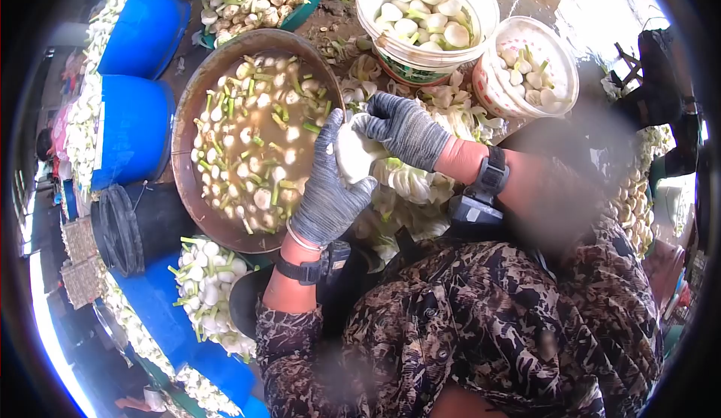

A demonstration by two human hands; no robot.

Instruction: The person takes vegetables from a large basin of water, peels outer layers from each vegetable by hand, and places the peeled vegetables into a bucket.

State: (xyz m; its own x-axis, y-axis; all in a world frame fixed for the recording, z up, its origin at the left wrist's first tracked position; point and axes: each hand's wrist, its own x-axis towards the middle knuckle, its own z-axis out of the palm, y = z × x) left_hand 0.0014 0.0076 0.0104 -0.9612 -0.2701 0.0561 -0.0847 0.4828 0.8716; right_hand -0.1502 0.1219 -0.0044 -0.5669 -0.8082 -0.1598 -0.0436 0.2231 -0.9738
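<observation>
A large white garlic bulb (354, 153) is between my two gloved hands, over the right rim of a wide basin. My left hand (327, 196), in a grey knit glove, is closed around it from the left and below. From the upper right, my right hand (409, 129) pinches at its top with bent fingers; whether it grips a skin or the bulb itself is hidden. The brown basin (182, 151) holds murky water with many floating garlic bulbs (263, 199) with green stems. Pale garlic peelings (409, 181) lie heaped under my hands.
At the top stand a white bucket (366, 5) and a smaller patterned tub (488, 80), both holding peeled bulbs. A green tub (314, 5) of unpeeled garlic is behind the basin. Blue drums (135, 129) and a black bucket (154, 226) line the left. More stemmed garlic (210, 286) lies below the basin.
</observation>
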